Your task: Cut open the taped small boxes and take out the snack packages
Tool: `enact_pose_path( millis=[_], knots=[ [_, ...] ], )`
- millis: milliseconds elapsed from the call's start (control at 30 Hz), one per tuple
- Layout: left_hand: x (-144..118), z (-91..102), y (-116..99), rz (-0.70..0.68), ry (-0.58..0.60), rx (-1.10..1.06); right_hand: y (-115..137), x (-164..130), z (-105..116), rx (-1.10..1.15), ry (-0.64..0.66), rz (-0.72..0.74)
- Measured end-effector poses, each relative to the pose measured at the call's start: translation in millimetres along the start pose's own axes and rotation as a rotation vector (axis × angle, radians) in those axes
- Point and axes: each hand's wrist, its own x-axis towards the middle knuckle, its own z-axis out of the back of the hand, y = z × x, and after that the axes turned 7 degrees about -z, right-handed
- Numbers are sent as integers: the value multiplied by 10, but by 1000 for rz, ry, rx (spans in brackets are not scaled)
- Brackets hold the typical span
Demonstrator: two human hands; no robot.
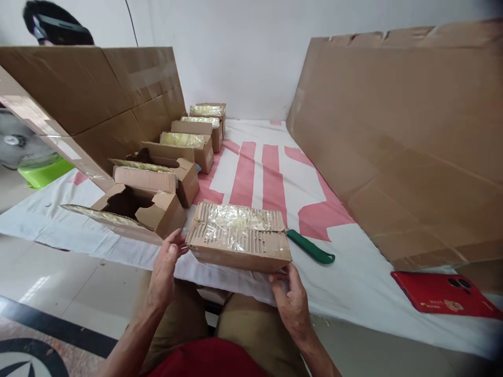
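Note:
A small brown cardboard box (239,238) with torn clear tape across its closed top is held just above the white sheet's near edge. My left hand (165,267) grips its left end with the fingers against the side. My right hand (291,298) holds it from below at the front right corner. Directly left of it stands an opened box (145,209) with its flaps spread.
A row of similar boxes (188,144) runs back along the left. A green-handled knife (310,247) lies right of the held box. A red phone (444,293) rests at the right. Large cardboard sheets (401,131) lean on both sides. Another person's head shows top left.

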Motion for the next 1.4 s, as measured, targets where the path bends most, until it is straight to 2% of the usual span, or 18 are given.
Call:
enact_pose_path(
  millis=[100, 167, 233, 333, 400, 467, 567, 667, 733, 800, 933, 1033, 1200, 1400],
  knots=[
    [11, -33, -4, 147, -39, -289, -56, 11, -3, 111, -11, -124],
    [7, -39, -7, 186, -33, -373, -93, 14, 3, 140, -32, -160],
    [-28, -3, 28, 153, -66, -328, -121, 15, 9, 132, -51, -165],
    [-109, 138, 154, 73, -131, -90, -144, 24, 5, 98, -68, -142],
    [-130, 255, 234, 53, -185, -6, -143, 32, -6, 77, -67, -127],
    [-102, 346, 261, 87, -237, -87, -128, 36, -22, 71, -70, -116],
    [-11, 396, 207, 195, -240, -294, -87, 21, -42, 67, -110, -112],
    [45, 404, 159, 194, -254, -316, -55, -8, -60, 37, -138, -110],
    [22, 434, 160, 133, -285, -221, -48, -19, -70, 13, -137, -105],
    [-52, 486, 173, 52, -260, -1, -44, -20, -74, 5, -133, -101],
    [-207, 567, 248, -197, 22, 635, -26, -3, -69, 19, -115, -67],
    [-217, 557, 361, -338, 175, 896, -8, 1, -60, -16, -120, -31],
    [-122, 499, 496, -434, 223, 1085, -9, -16, -47, -81, -117, -22],
    [-89, 461, 491, -469, 156, 1001, -45, -24, -51, -83, -119, -21]
  ],
)
